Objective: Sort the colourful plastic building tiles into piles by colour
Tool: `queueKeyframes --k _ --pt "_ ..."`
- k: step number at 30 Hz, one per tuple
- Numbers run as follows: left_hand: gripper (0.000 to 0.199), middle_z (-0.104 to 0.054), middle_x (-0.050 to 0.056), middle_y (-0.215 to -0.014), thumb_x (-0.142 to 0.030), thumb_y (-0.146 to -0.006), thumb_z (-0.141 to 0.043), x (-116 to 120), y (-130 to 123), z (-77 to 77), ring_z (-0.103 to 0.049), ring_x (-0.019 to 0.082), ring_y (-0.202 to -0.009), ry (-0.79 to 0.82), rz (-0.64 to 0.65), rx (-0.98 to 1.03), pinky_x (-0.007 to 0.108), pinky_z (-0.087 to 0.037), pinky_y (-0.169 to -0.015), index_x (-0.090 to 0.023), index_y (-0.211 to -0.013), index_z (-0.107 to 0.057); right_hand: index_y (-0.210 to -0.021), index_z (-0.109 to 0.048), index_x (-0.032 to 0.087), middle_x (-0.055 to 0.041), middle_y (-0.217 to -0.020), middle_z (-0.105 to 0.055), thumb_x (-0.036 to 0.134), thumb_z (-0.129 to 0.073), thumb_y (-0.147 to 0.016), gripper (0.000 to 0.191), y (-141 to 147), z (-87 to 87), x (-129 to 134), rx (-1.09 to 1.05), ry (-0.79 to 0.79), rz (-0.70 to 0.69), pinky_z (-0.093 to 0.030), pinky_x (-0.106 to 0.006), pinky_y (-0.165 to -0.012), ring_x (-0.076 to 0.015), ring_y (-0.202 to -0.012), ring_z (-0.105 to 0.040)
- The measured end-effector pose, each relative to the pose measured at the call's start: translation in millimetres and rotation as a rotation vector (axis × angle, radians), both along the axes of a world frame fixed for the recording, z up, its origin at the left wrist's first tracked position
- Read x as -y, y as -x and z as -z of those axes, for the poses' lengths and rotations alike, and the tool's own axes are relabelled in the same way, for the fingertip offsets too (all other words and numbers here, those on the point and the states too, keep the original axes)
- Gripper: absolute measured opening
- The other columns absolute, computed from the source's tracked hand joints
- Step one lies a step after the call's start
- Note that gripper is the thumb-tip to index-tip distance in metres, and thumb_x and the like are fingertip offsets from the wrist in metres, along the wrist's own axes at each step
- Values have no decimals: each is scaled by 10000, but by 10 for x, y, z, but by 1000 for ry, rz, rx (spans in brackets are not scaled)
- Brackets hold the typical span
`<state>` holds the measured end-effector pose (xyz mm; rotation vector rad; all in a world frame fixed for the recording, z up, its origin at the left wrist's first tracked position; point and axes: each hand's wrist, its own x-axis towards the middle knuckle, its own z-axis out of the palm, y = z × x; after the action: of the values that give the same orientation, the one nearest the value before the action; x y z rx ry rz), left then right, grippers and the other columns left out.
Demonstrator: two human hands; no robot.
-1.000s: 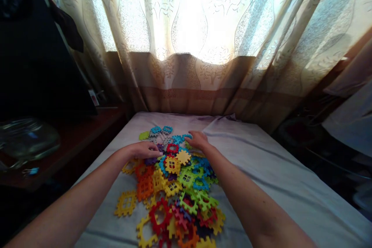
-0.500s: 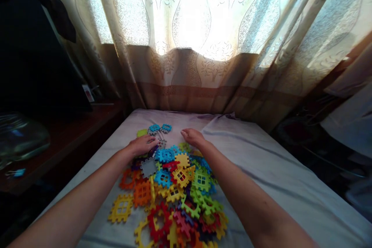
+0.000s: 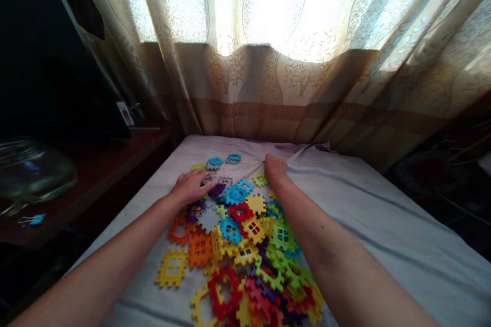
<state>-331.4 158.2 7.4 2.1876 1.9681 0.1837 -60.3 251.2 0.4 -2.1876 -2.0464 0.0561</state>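
Palm down at the far left of a pile of toothed plastic building pieces, my left hand (image 3: 192, 185) has its fingers spread. Its fingertips lie beside a purple piece (image 3: 217, 189) and grey pieces (image 3: 225, 181). Beyond the pile, my right hand (image 3: 275, 166) is closed on the pale bedsheet (image 3: 345, 204), whose creases run out from the fist. A light green piece (image 3: 260, 180) lies just left of that wrist. Blue pieces (image 3: 233, 158) rest at the far end. In the pile are a grey square (image 3: 209, 218), orange window piece (image 3: 200, 248) and red frame (image 3: 225, 292).
A yellow window piece (image 3: 172, 269) lies apart at the pile's left. On the dark wooden table (image 3: 153, 145) at left are a black screen (image 3: 57, 71), a clear rounded container (image 3: 36, 171) and a blue binder clip (image 3: 37, 219). A patterned curtain (image 3: 245, 92) hangs behind.
My right hand has closed on the sheet, and sharper creases now spread from it. My left hand stays by the pile's far left with fingers more spread. The view has shifted slightly.
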Motion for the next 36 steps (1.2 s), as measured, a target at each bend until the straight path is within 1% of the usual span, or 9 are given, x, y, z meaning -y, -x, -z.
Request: queueKeyframes --k 4,9,16,19,25,28,31,33,36 --pt "744 -358 94 -1549 -719 -857 -270 -31 111 81 -292 283 -1437 91 -20 26 456 -237 -1150 -258 -1404 -474 -1325 -541 92 -231 -1170 -656 175 -305 -945 455 23 36 -48 -47 9 19 -466 -412 -907 -308 -1112 -621" --pt "733 -376 63 -1543 -736 -844 -283 -47 170 128 -310 276 -1429 72 20 82 456 -227 -1151 -291 -1391 -485 -1455 -402 242 -85 -1408 -530 250 -382 -942 514 351 -69 -100 -87 14 -198 -388 -348 -1038 -235 -1283 -489" --pt "699 -406 68 -1524 -711 -836 -345 39 142 122 -323 298 -1420 68 16 73 517 -218 -1141 -294 -1376 -500 -1374 -520 288 -96 -1466 -460 502 -376 -949 497 1013 -85 -57 -108 162 -430 -359 -535 -1047 -318 -1339 -408" --pt "685 -433 79 -1506 -673 -852 -346 37 153 148 -367 279 -1397 22 -3 92 466 -245 -1141 -263 -1380 -493 -1269 -619 302 -34 -1407 -539 461 -350 -969 433 1102 -93 89 -124 198 -580 -369 -427 -1063 -256 -1310 -452" --pt "687 -490 87 -1462 -667 -833 -361 61 178 135 -417 282 -1363 -11 26 113 433 -300 -1123 -229 -1329 -546 -1228 -648 331 66 -1226 -674 407 -390 -974 370 694 -200 580 -247 198 -773 -439 -221 -951 -147 -1128 -601" --pt "660 -563 69 -1394 -681 -821 -363 178 168 98 -464 286 -1324 22 99 138 415 -327 -1112 -242 -1238 -627 -1211 -667 283 8 -1266 -657 369 -420 -965 360 157 -244 692 -284 66 -453 -426 -263 -988 -187 -1167 -585" --pt "663 -606 63 -1344 -676 -793 -426 389 126 55 -514 270 -1275 10 141 190 355 -351 -1102 -236 -1248 -623 -1283 -615 126 -174 -1338 -583 324 -395 -965 435 -299 -204 780 -240 38 -214 -406 -418 -1024 -306 -1229 -539" --pt "694 -576 52 -1383 -680 -772 -467 561 69 28 -495 267 -1297 15 144 197 346 -344 -1110 -248 -1302 -585 -1267 -623 105 -199 -1337 -575 339 -425 -954 437 -383 -140 893 -237 63 -206 -394 -436 -1037 -319 -1236 -533" --pt "777 -468 56 -1483 -709 -741 -509 831 -49 -6 -416 289 -1364 38 148 153 397 -294 -1144 -262 -1377 -515 -1239 -649 215 -86 -1324 -610 371 -440 -957 385 -214 -84 1121 -270 93 -348 -375 -325 -1065 -220 -1239 -537"
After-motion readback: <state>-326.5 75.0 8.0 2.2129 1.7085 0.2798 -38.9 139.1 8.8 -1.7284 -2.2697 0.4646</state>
